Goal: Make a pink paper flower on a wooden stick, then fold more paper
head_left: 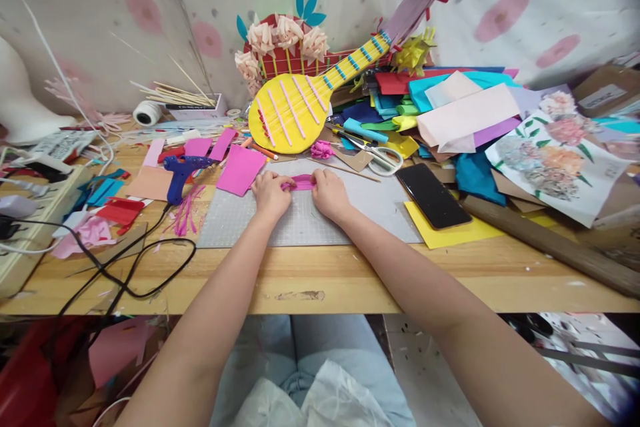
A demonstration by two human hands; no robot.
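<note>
A strip of magenta crepe paper lies on the grey cutting mat. My left hand grips its left end with curled fingers, while the right end is pinched in my right hand. Left of my left hand lies a flat magenta paper piece. A small crumpled magenta paper flower sits just beyond my hands. Scissors with white handles rest beyond my right hand, close to a thin wooden stick.
A yellow paper lute leans at the back. The blue glue gun and its black cord are at left, near a power strip. On the right are a phone, stacked coloured paper and a brown tube.
</note>
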